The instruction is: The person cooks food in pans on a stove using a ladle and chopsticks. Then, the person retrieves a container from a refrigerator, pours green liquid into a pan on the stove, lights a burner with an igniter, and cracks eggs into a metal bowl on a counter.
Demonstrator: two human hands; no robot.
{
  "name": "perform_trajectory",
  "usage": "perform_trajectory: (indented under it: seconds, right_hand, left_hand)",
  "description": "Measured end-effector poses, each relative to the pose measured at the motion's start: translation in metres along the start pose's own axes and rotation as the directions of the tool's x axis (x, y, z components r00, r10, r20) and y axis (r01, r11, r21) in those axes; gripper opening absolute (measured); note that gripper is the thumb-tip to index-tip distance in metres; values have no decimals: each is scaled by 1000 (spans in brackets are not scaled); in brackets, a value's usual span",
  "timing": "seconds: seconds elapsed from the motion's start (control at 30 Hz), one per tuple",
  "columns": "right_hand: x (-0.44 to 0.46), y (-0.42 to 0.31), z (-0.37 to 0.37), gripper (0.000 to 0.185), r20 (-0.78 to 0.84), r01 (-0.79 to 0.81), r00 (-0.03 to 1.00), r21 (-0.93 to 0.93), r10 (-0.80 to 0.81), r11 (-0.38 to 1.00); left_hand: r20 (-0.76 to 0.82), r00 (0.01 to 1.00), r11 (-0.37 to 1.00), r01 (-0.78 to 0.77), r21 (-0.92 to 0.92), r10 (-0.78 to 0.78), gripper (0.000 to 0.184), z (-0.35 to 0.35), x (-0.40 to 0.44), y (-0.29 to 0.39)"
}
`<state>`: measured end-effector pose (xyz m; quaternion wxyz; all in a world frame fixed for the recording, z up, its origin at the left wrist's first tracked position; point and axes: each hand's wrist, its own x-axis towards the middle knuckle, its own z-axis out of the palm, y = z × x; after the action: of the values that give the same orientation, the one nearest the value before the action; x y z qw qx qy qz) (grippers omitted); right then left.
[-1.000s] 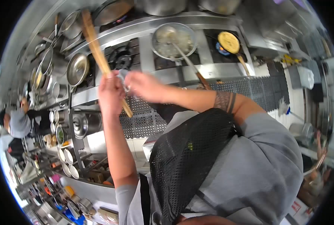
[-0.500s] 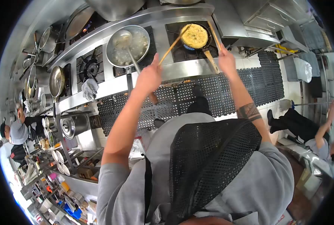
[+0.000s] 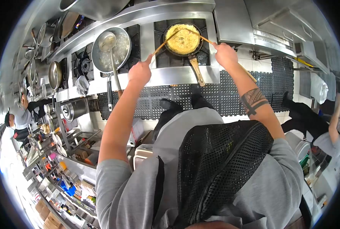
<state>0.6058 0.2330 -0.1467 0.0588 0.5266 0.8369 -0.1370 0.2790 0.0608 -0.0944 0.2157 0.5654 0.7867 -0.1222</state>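
My left hand is closed round a thin wooden stick, whose tip reaches the left part of the yellow food. On the other side, my right hand grips a second wooden stick, its tip at the food's upper right; its other end shows beyond my wrist. The food fills a round black pan on the right burner. A worn handle points from the pan towards me, with neither hand on it.
Left of the pan, a larger pan holds bubbling liquid and a ladle. A grey cloth hangs at the stove's edge. One person is at far left, another at right. Black mats cover the floor.
The view has shifted towards the right burner. Earlier both hands were together at the sticks by the cloth; now they are apart, and both stick tips have moved inward over the food.
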Motion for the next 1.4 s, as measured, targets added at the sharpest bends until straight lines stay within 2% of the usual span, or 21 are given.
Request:
perform_trajectory:
  seconds: [0.03,0.1,0.13,0.17,0.23,0.33,0.4,0.47,0.53,0.6,0.73,0.87,0.93,1.0,1.07,1.13,1.2,1.27,1.3,1.4]
  right_hand:
    - [1,4,-4,52,-3,5,1000,1,-5,1000]
    - [1,10,-18,52,111,-34,993,-27,37,999]
    - [-5,8,-30,52,101,-30,994,-29,33,999]
    - [-15,4,-41,46,54,9,999,-21,-7,1000]
    - [-19,-1,-43,38,-67,87,994,27,-85,996]
    - [7,-25,-34,34,-26,108,994,58,-106,992]
    - [30,-17,-12,31,-36,148,988,13,-148,989]
    - [35,-9,-8,43,56,49,997,41,-51,998]
    - [21,-11,-28,43,55,62,996,67,-65,996]
    - [-2,-21,-48,32,-12,136,991,27,-136,990]
    - [-3,-42,-23,36,-26,201,980,59,-200,978]
    - [6,-21,-17,35,-3,149,989,110,-150,983]
    - [-4,-23,-39,35,-13,153,988,111,-152,982]
    - [-25,-34,-53,38,58,158,985,111,-165,981]
    - [-23,-35,-39,38,27,205,977,120,-210,971]
    - [-10,-21,-20,38,115,97,987,151,-115,984]
    - [-8,-5,-15,37,94,87,990,142,-101,986]
    - [-19,-3,-39,37,156,84,982,118,-102,990]
    - [-37,-22,-74,37,202,28,978,127,-54,991]
    - [-34,-25,-46,35,149,102,983,70,-112,992]
  left_hand:
    - [11,1000,1000,26,-5,-26,72,2,-3,-1]
    - [-21,1000,999,13,-38,-13,74,5,-14,-4]
    - [-48,999,997,-5,-71,2,75,0,-24,-1]
    - [-1,1000,998,27,-51,-27,73,-6,-34,1]
    - [-52,998,999,26,-44,-28,73,-15,-39,4]
    - [-132,991,997,15,-82,-26,72,-7,-28,1]
    - [-86,996,999,21,-32,-23,71,-5,-16,1]
    - [-58,998,999,38,-16,-38,70,-4,-15,-1]
    - [-35,998,998,57,-5,-57,70,-9,-23,-1]
    - [-48,997,998,56,39,-54,68,-22,-47,1]
    - [-26,999,998,31,52,-29,67,-29,-54,6]
    - [-24,1000,997,22,79,-20,67,-24,-49,-4]
    - [-28,999,998,19,62,-18,67,-35,-61,-1]
    - [22,1000,994,-5,107,3,65,-41,-78,4]
    - [5,1000,997,-12,75,12,65,-33,-71,2]
    - [25,1000,995,13,102,-15,65,-21,-60,-4]
    - [30,999,994,15,109,-18,65,-25,-61,-10]
    - [32,999,994,22,108,-25,66,-34,-68,-8]
    - [22,1000,995,-8,97,6,69,-38,-76,-5]
    - [42,998,994,-40,103,35,73,-30,-76,0]
